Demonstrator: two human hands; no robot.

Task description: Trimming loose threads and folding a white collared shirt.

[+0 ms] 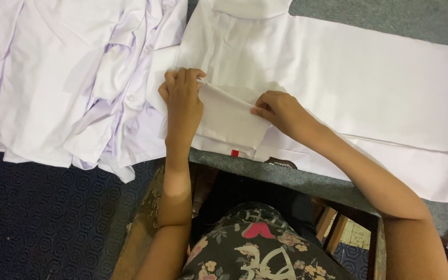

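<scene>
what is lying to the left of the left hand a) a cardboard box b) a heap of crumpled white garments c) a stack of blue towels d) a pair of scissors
b: a heap of crumpled white garments lies beside the left hand, which pinches the small white fabric piece together with the right hand.

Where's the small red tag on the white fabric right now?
In the head view, the red tag sits at the near edge of the folded white garment, by the grey table edge, just below the left hand and the folded flap.

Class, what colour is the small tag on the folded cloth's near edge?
Red tag, head view.
</scene>
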